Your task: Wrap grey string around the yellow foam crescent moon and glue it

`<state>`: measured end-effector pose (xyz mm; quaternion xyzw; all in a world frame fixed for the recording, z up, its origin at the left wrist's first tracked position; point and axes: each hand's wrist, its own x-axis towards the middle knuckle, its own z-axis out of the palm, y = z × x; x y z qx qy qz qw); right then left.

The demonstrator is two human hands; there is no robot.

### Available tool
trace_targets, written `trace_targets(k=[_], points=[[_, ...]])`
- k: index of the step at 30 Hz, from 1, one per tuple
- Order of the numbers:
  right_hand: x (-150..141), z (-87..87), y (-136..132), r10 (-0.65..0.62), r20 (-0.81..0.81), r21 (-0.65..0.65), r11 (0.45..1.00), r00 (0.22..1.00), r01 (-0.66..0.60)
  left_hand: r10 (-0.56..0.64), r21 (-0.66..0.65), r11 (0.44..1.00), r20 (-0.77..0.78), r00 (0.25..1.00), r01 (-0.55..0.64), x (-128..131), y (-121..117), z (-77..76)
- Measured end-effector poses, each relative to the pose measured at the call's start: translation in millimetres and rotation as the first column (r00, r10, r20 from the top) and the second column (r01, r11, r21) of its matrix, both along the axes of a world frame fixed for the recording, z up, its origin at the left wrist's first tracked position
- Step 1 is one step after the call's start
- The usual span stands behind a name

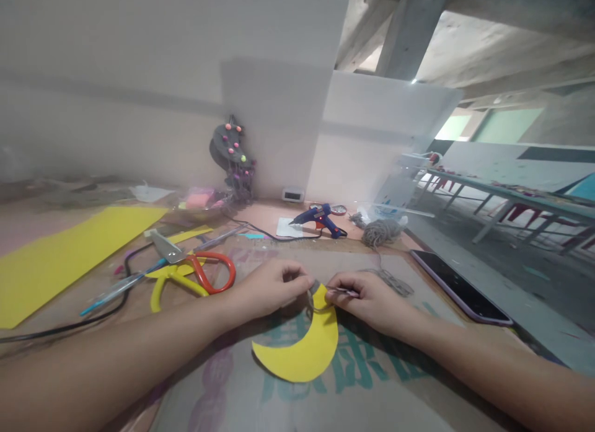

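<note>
A yellow crescent-shaped paper cutout lies on a cardboard sheet in front of me. My left hand is closed in a pinch at the crescent's upper tip, gripping a grey string there. My right hand is also closed, pinching the same string or a thin tool from the right side; I cannot make out which. Both hands meet at the tip, almost touching each other.
Red-handled scissors and a yellow-handled pair lie to the left with a pen. A yellow sheet lies far left. A blue glue gun, a grey yarn bundle and a phone lie behind and right.
</note>
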<state>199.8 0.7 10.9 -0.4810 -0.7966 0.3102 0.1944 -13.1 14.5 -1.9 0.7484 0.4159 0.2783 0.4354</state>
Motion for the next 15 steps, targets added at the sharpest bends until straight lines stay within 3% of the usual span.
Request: trace_targets(k=[10,15], points=[[6.2,-7.6,4.1,-0.073,-0.149,-0.116,0.992,0.986,0.056,0.008,-0.036,0.999,0.006,1.000,-0.008,-1.1,3.5,5.2],[3.7,-5.1,2.7,-0.047,-0.065,-0.058,0.997,0.997,0.043,-0.013,0.000,1.000,0.006,1.000,0.013,-1.4,1.8,4.5]])
